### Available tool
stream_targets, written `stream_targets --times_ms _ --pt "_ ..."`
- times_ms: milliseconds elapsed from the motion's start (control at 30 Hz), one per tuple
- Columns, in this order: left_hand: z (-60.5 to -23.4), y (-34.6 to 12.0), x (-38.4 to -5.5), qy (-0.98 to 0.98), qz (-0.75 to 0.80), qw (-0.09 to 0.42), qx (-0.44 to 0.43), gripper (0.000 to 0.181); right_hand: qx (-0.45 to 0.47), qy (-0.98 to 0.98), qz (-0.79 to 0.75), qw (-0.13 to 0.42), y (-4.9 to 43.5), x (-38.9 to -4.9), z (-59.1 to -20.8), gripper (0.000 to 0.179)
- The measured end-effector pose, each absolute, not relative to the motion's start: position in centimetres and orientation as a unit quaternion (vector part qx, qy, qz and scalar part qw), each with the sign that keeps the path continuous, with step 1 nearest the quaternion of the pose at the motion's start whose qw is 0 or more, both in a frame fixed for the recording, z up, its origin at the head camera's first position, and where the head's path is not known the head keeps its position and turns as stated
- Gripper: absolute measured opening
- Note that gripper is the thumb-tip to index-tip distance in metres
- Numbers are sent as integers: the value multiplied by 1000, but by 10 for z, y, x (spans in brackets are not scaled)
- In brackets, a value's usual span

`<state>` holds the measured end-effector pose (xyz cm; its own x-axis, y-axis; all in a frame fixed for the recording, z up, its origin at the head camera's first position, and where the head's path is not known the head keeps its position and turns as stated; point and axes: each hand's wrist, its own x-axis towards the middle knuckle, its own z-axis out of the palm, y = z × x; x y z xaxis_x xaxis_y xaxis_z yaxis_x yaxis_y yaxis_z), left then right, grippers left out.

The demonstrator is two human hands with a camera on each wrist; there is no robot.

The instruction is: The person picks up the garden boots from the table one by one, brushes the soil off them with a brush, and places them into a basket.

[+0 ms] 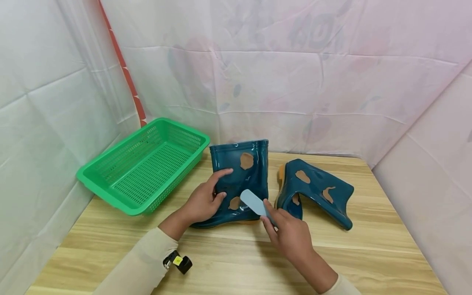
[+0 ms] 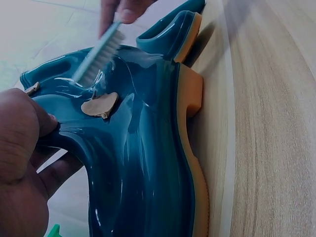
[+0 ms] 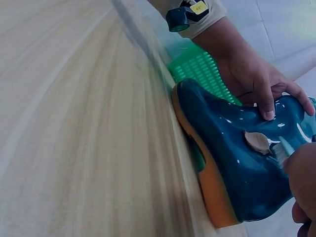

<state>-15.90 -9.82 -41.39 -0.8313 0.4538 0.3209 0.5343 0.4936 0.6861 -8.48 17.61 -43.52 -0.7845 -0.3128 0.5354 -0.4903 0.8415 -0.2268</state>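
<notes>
Boot (image 1: 241, 182) on woodgrain table (image 1: 221, 262), cloth (image 1: 265, 82) behind

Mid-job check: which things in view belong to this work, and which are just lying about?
In the job:
boot held by the left hand
brown patches on it
brush in the right hand

Lying about:
green basket, untouched
second boot, untouched but also patched, so possibly part of the job

You are working in what looks like a makeshift recording booth: pale, creased cloth (image 1: 273, 88) with faint printed motifs walls in the back and both sides of your wood-grain table (image 1: 221, 266), and a small wrist camera (image 1: 183, 264) sits by your left sleeve (image 1: 141, 258). The building beyond cannot be told.
</notes>
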Motion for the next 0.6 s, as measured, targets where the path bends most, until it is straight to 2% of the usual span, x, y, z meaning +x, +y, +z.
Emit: stream_targets --times_ms 133,333,600 --pt "-413 -98 -158 -863 -412 47 -287 72 216 -928 182 242 172 -88 -433 52" --pt "-413 -97 -157 -863 -415 42 -284 71 214 -941 161 205 170 -84 -436 48" --pt "-413 -97 -157 -863 -415 49 -285 72 216 -929 175 245 176 -83 -436 50"
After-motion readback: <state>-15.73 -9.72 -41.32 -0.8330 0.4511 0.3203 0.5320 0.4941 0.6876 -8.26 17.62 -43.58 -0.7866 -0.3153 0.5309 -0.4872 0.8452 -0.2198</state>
